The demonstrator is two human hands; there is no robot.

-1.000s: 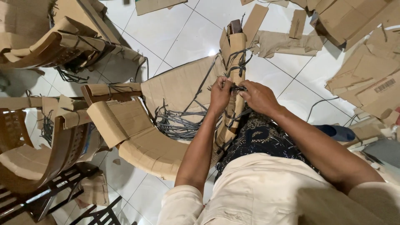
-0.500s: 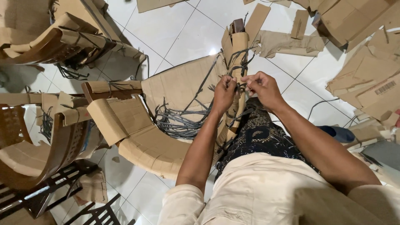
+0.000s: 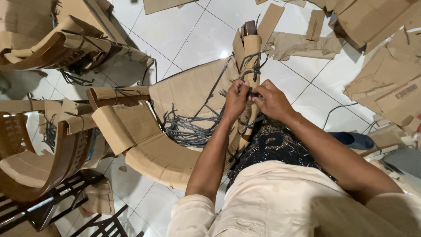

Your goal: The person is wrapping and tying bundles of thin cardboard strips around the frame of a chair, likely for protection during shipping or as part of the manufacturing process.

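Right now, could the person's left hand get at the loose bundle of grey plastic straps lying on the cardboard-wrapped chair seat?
Probably yes: the left hand works just above the loose bundle of grey plastic straps, with nothing between them, though it is pinching a strap against the cardboard-wrapped chair leg.

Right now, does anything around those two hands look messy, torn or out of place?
Yes. A loose tangle of grey plastic cord sprawls over the brown cardboard-wrapped chair beside the left hand and right hand. Torn brown cardboard scraps lie scattered across the white tiled floor.
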